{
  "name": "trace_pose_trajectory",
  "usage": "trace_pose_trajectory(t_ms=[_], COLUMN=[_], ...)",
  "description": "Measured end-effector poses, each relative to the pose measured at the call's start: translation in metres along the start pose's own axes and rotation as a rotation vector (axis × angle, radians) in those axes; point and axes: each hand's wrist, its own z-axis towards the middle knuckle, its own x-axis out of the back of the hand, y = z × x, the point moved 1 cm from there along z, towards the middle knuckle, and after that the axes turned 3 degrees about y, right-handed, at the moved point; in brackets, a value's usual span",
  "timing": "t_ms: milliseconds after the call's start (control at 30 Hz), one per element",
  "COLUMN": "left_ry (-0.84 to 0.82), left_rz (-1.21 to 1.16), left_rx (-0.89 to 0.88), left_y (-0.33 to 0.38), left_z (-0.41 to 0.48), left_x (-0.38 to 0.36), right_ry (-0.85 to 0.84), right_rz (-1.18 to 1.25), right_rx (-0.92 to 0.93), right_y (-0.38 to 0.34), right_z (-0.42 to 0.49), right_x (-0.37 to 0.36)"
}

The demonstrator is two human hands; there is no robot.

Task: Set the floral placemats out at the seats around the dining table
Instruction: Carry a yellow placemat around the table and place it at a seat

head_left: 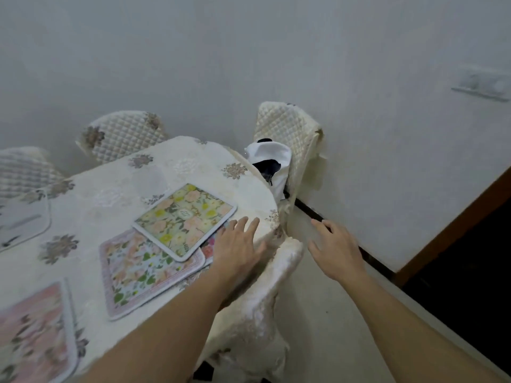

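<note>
At the right edge of the bench (pixel 116 189), my left hand (pixel 237 244) is flat, fingers straight and spread, gripping nothing. Its fingertips are just beside the near corner of the top placemat (pixel 185 221); whether the palm presses the cloth I cannot tell. My right hand (pixel 336 250) hangs off the bench over the floor, fingers loosely open and empty too.

That green-and-yellow top placemat sits askew on a second placemat (pixel 143 269), and a sliver of a third placemat (pixel 208 247) shows beneath them, so the pile by this edge is not yet dealt out. A pink placemat (pixel 33 333) lies at the near left corner and a pale placemat (pixel 22 222), blurred, at the left edge; those seats look served.

I judge I am between placings, reaching for the pile. Next I need to slip my fingers under the top one alone, lift it without dragging the others, and lay it square before the quilted chair (pixel 287 134) at the far right corner.
</note>
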Motion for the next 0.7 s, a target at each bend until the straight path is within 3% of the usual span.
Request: trace_pose_trajectory(t_ms=[400, 700], left_ry=[-0.004, -0.079], left_rz=[-0.078, -0.139], left_rx=[0.421, 0.717], left_y=[-0.148, -0.224], left_z=[0.057, 0.056], left_x=[-0.042, -0.071], right_ry=[-0.147, -0.279], right_rz=[-0.062, -0.033], right_rx=[0.334, 0.474], right_y=[-0.108, -0.176], right_z=[0.174, 0.245], right_x=[-0.074, -0.135])
